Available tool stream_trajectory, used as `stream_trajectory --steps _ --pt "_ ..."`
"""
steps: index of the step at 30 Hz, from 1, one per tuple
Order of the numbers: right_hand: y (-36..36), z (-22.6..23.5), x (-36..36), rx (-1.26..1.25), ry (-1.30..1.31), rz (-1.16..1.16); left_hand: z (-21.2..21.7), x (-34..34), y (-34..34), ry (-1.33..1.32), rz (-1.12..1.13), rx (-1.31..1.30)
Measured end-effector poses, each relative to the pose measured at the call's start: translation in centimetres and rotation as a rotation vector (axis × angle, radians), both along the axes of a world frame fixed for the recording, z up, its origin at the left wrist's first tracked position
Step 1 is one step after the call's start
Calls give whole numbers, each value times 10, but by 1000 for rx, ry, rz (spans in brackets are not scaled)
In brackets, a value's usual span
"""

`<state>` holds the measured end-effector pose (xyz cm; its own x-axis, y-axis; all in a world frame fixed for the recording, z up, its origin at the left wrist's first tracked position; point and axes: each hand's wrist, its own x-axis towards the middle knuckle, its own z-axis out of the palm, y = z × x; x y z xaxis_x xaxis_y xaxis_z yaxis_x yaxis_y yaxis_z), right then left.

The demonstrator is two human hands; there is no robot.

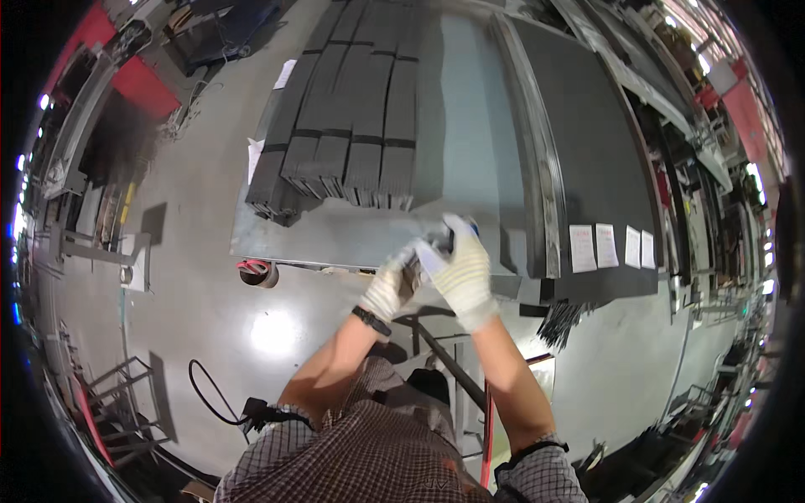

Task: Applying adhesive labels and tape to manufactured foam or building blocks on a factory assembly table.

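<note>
Both hands wear whitish work gloves and meet just over the front edge of the metal-topped table (352, 230). My left hand (396, 281) has its fingers curled and pressed against my right hand (463, 272). The right hand is closed round a small dark thing with a bit of blue (474, 227) showing past the fingers; its kind is hidden by the gloves. Beyond the hands, on the left of the tabletop, lie bundles of long dark grey strips (360, 163), held by dark bands. Motion blurs the left fingers a little.
A raised metal rail (537, 168) runs along the right of the tabletop, beside a dark grey panel (587, 142) with several paper labels (605, 245). A round container with red inside (258, 272) hangs at the front left edge. Black strips (558, 325) hang below the panel.
</note>
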<state>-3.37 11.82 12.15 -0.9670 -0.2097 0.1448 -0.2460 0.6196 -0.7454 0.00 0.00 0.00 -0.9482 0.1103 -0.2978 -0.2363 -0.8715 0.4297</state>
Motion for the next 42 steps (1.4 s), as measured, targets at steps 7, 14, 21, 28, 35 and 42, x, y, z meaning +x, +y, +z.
stream_trajectory --steps 7,14,21,28,35,42 --pt "326 -76 193 311 28 -413 4 -12 26 -44 225 -148" --pt "511 -236 395 170 -1066 -276 -2 77 241 -82 -192 -638" --pt "551 -243 416 170 -1089 -373 -6 42 343 -260 -231 -380" --pt "588 -221 390 258 -1065 -403 -2 -9 385 -525 65 12" --pt "592 -126 276 515 -1023 -174 -13 -11 402 -539 210 76" --pt "529 -15 12 542 272 -41 -10 -16 408 -483 103 -28"
